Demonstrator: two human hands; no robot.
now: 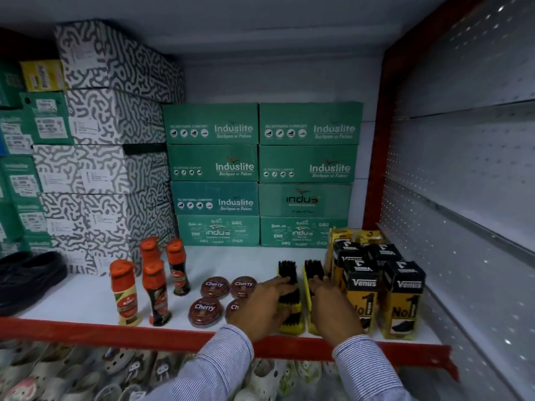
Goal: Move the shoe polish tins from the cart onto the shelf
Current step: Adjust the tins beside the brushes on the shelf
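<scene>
tins [214,296] on shelf [86,302], beside left hand [266,306] | hands flat, spread on brushes [289,302]

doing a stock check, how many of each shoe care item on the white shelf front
Round brown Cherry polish tins: 4
Orange-capped Kiwi liquid polish bottles: 4
Yellow-backed black-bristle shoe brushes: 2
Black-and-yellow Venus boxes: 6
Total: 16

Two bare hands, long shirt sleeves [214,369], fine blue-and-white stripes, buttoned cuffs
</scene>
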